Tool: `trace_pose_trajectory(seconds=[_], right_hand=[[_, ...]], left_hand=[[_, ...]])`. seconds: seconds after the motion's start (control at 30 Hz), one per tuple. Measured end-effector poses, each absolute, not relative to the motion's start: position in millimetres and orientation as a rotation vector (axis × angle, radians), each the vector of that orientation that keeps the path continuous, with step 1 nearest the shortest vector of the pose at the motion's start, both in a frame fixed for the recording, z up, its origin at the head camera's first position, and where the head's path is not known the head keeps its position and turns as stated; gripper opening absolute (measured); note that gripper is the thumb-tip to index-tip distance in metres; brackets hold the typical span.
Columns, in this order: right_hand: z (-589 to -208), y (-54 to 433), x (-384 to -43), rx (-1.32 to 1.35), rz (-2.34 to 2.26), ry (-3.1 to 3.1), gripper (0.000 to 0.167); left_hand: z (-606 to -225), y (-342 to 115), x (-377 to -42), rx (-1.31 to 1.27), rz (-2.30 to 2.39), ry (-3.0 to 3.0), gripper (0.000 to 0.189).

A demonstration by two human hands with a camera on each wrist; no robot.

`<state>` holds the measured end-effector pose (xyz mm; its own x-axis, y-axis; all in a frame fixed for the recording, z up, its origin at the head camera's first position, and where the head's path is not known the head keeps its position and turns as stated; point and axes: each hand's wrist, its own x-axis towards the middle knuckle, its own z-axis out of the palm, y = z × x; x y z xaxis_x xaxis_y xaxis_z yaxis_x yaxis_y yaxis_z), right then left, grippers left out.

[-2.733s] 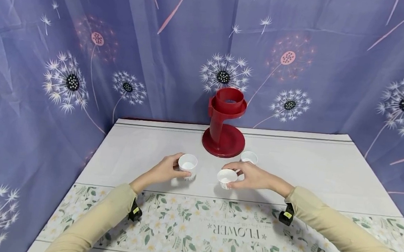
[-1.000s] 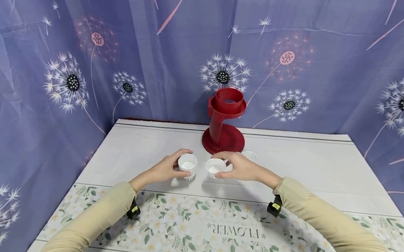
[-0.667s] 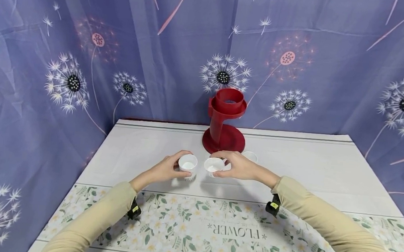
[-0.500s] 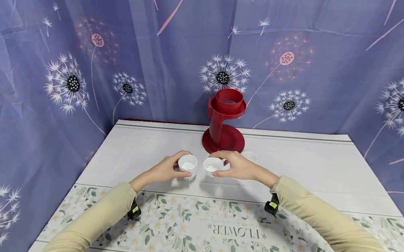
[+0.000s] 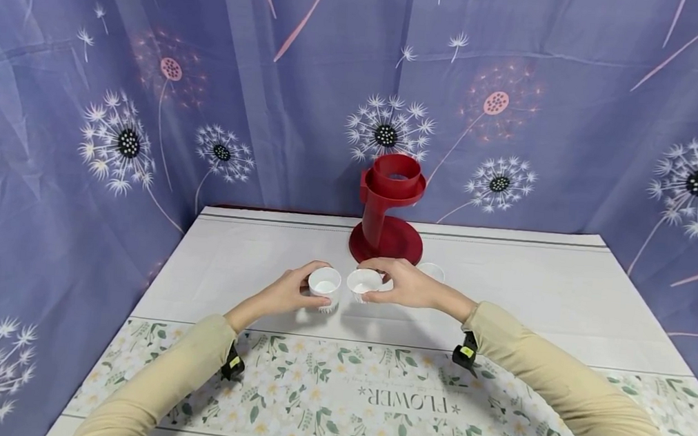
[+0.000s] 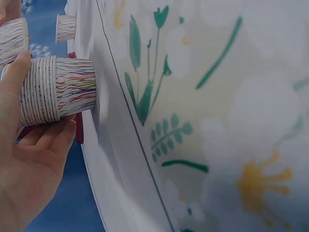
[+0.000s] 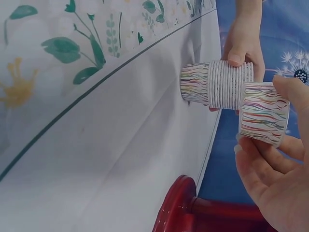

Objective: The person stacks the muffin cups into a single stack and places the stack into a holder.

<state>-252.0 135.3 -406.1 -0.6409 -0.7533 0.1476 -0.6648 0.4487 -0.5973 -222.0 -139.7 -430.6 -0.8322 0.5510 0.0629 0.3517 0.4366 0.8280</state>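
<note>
My left hand (image 5: 289,289) grips a stack of nested paper cups (image 6: 77,89), white with colourful wavy lines, upright on or just over the table. My right hand (image 5: 408,284) pinches a single paper cup (image 7: 264,113) of the same pattern between thumb and fingers. This cup (image 5: 363,283) is held up off the tabletop, mouth upward, around the height of the stack's upper rims. In the head view a narrow gap separates it from the stack (image 5: 324,284). Another paper cup (image 5: 431,271) stands behind my right hand, partly hidden by it.
A red stand (image 5: 373,227) with a round base and a ring-shaped top rises behind the hands, near the table's back edge. The white tablecloth (image 5: 524,282) has a floral band along its front. Purple dandelion curtains (image 5: 308,117) enclose the back and sides.
My right hand has carried the single cup leftward and slightly away from me, closer to the stack. The left hand and its stack have stayed in place.
</note>
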Motion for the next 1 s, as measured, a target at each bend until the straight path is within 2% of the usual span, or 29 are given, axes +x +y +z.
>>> trace_pose_trajectory(seconds=[0.17,0.43,0.7,1.0], right_hand=[[-407.6,130.5,-254.8,-1.247,-0.971,2.571,0.050],[-406.8,124.0,-257.8,-1.261,-0.993,2.598,0.053],[-405.1,116.0,-257.2,-1.238,-0.977,2.631,0.061],[-403.9,108.8,-256.3,-1.255,-1.027,2.641,0.060]], left_hand=[[-435.7,-141.2,-225.0,0.780,1.344,2.464,0.062],[-468.0,-145.1,-242.3,0.762,1.363,2.476,0.065],[-467.9,-146.9,-243.8,0.730,1.362,2.467,0.065],[-468.2,-146.6,-243.4,0.711,1.365,2.465,0.068]])
